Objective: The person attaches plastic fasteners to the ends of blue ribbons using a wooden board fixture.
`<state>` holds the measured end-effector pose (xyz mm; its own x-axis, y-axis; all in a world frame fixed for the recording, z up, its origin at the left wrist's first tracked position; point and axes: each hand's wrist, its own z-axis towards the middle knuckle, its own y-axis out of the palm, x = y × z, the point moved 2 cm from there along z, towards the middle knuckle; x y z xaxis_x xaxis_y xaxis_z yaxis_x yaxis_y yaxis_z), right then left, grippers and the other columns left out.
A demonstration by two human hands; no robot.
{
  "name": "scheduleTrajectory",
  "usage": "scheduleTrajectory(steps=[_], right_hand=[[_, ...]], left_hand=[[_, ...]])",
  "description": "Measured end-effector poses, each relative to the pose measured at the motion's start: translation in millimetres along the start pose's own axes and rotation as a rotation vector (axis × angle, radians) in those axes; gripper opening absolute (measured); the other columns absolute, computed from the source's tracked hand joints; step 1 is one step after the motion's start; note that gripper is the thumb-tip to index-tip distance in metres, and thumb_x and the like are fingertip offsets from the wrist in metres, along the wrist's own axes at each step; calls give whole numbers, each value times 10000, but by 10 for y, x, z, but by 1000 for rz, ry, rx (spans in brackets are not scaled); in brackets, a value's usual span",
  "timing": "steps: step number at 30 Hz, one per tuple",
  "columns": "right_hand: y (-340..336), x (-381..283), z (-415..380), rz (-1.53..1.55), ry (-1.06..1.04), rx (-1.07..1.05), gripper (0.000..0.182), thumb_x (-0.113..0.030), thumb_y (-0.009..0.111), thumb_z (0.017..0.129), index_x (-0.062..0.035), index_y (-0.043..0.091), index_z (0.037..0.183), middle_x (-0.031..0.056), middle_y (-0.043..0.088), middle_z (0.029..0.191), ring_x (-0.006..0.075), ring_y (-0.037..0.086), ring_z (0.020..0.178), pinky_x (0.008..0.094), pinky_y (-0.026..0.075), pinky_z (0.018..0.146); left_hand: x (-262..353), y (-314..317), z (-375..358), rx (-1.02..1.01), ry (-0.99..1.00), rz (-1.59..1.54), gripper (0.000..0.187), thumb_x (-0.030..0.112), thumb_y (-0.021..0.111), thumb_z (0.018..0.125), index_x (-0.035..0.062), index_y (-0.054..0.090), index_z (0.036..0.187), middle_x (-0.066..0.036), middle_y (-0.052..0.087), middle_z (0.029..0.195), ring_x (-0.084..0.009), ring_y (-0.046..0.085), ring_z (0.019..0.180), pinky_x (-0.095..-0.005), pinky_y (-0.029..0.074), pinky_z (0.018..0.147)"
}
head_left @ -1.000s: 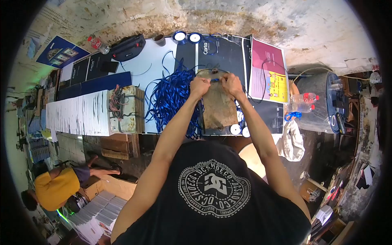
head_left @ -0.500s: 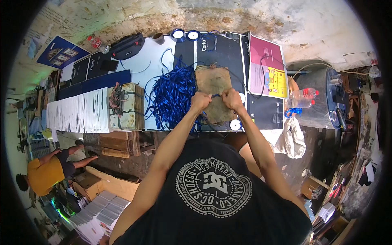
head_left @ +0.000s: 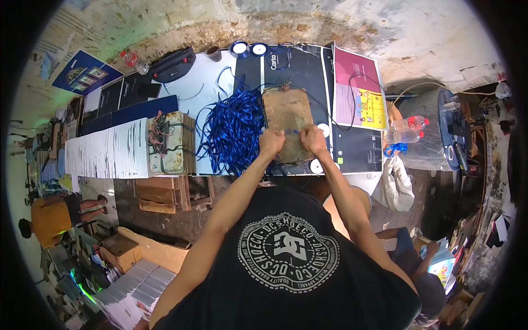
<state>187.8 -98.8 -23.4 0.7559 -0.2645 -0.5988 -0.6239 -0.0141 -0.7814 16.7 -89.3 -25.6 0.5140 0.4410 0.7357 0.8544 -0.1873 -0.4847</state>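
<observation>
Holds a short blue ribbon (head_left: 291,132) between left hand (head_left: 271,142) and right hand (head_left: 313,140), each grip curled closed on one end, with a narrow gap between. Stretches it crosswise over the worn brown board (head_left: 287,107), closer to the body-side end than the far end. Runs at right angles to the board's long axis, pointing from the body toward the wall. Sits midway between the hands, neither nearer. Cannot tell whether looped round the board or only laid over it. Rests, board and all, on the worktop (head_left: 355,148), just right of a loose heap of blue ribbons (head_left: 231,132), nearest the left hand.

Reads "Carta", turned sideways, on the black panel (head_left: 300,66) beyond the board, and again, smaller, on a dark panel (head_left: 125,88) at far left. Reads "DCSHOECO" in a ring on the black shirt (head_left: 287,250), with "QUALITY GUARANTEED" and "APPAREL" in smaller letters. Carries print too small to make out on the pink-and-yellow poster (head_left: 360,82).
</observation>
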Motion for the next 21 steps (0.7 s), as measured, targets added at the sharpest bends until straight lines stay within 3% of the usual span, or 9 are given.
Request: scheduleTrajectory(steps=[2,6,8,10,11,14,16,18,21], right_hand=[[-16,119,278,-3,91,23,259,-237,563,822,-3,669,787,256,618,790,384,639,750,400,498,675],[-330,75,640,153,-119,100,242,-209,576,839,14,662,803,196,654,747,255,656,686,351,492,641],[-708,-206,558,301,-191,143,280,-229,564,854,34,656,822,221,650,797,313,660,782,378,492,725],[-901,-201,489,388,-161,141,312,-247,543,908,38,644,830,121,642,715,133,564,683,301,453,648],[-1017,-236,385,459,-210,194,306,-233,541,913,39,634,812,66,616,699,91,506,679,275,428,632],[-1244,21,44,564,-111,237,279,-230,544,912,17,636,821,3,569,703,72,463,689,225,370,630],[-1380,226,-261,569,37,262,299,-281,548,917,-13,627,809,-55,431,600,31,353,550,209,256,484],[-1441,476,-548,701,125,300,284,-294,562,915,-57,603,765,-87,345,529,8,280,464,202,186,414],[-1524,679,-862,714,152,342,280,-283,565,920,-50,605,770,-88,340,489,5,269,425,196,186,394]], left_hand=[[-47,-21,347,79,38,47,255,289,662,778,66,691,657,-154,672,737,-315,654,719,-373,487,666],[270,-401,530,53,216,-120,283,288,619,849,44,677,718,-75,656,695,-156,580,624,-297,437,591],[257,-513,664,83,404,-340,307,286,576,900,30,659,751,-13,575,623,-113,481,559,-269,382,536],[372,-816,480,48,383,-378,376,369,527,931,41,620,775,71,366,549,-32,296,478,-226,223,427],[333,-950,409,26,314,-431,398,400,492,940,45,607,800,77,340,545,-30,283,469,-219,216,420],[161,-1372,6,-55,137,-653,490,494,365,960,57,568,870,83,272,541,-34,244,451,-210,212,414],[-7,-1640,-295,-92,66,-739,600,594,273,935,59,544,912,77,258,558,-40,210,468,-200,191,424],[-175,-1849,-562,-24,4,-837,626,618,261,922,60,546,939,71,278,557,-35,219,453,-197,187,405],[-292,-1988,-684,12,-6,-657,582,562,288,948,53,570,948,68,294,565,-32,253,457,-192,220,409]])
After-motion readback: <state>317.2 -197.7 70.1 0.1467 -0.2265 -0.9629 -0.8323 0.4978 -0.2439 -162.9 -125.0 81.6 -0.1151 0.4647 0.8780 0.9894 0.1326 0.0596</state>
